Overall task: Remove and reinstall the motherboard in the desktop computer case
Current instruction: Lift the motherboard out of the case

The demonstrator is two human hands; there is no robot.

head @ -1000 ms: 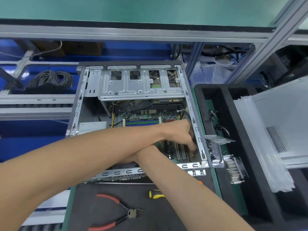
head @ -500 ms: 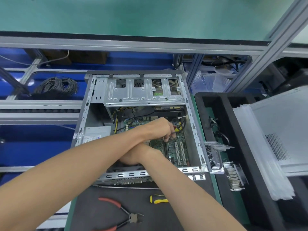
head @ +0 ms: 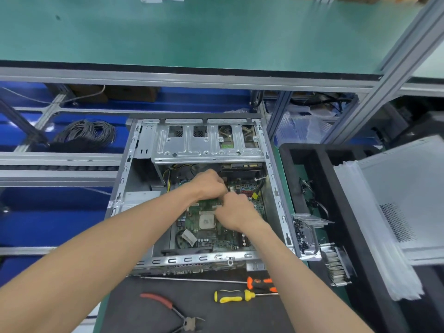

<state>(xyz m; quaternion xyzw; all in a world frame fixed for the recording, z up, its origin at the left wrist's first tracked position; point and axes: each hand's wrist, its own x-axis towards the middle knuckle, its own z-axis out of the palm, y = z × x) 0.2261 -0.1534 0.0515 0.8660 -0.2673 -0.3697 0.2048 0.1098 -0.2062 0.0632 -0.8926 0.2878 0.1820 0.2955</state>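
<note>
While both hands meet over the motherboard [head: 211,236] | left hand [head: 208,186], right hand [head: 236,212] touching, fingers curled, grasp hidden | screwdrivers [head: 234,296] before the case [head: 276,188]

Your left hand [head: 208,186] and right hand [head: 236,212] meet, fingers curled, over the motherboard [head: 204,233] inside the open case [head: 192,259]; what they grip is hidden. Before the case lie two screwdrivers [head: 231,296] and red-handled pliers [head: 168,308] on the dark mat [head: 134,316].
</note>
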